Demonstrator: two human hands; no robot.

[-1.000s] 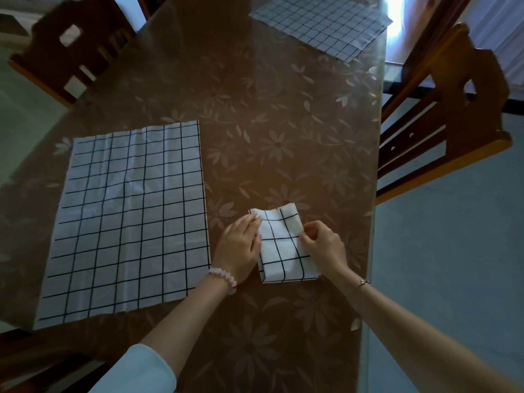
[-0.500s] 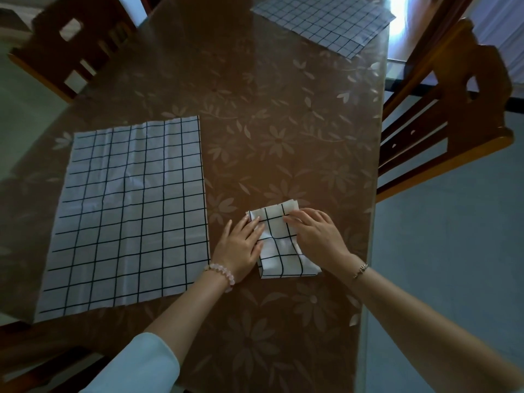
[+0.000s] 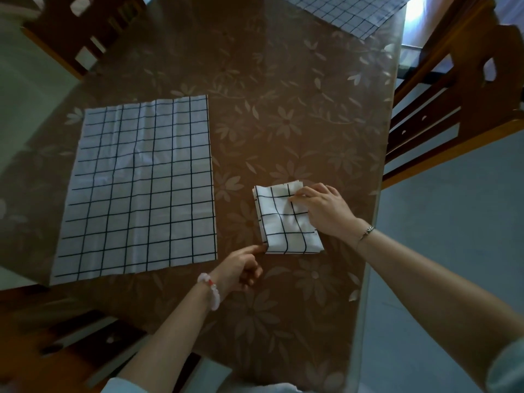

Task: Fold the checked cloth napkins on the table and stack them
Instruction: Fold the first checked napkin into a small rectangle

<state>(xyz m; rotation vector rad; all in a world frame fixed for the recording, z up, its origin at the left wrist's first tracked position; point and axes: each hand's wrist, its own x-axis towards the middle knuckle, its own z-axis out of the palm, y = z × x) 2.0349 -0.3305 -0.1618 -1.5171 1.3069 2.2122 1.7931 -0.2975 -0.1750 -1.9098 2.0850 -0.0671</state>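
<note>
Head view is looking down on a brown flowered table, and the job is sitting at an early stage. Furthest left, a large checked napkin is lying fully spread out and flat, nothing touching it; its folding is not yet begun.

Moving right, the left hand is reaching in with only its index finger stretched out, the tip touching the near-left corner of the folded napkin. The other fingers are curling under the palm and gripping nothing.

The folded napkin is lying near the table's right edge as a small thick rectangle, several layers showing along its left side. It seems to be in its last tidying: the layers are looking slightly uneven at the far edge, and the finger is probably squaring the corner.

Right of that, the right hand is resting on the napkin's far-right part, fingers lying fairly flat and pressing the cloth down rather than closing round it.

Further right and far back, a third napkin is lying unfolded, partly cut off by the frame. So one napkin is looking nearly finished, at least two are waiting, and no stack is yet forming.
</note>
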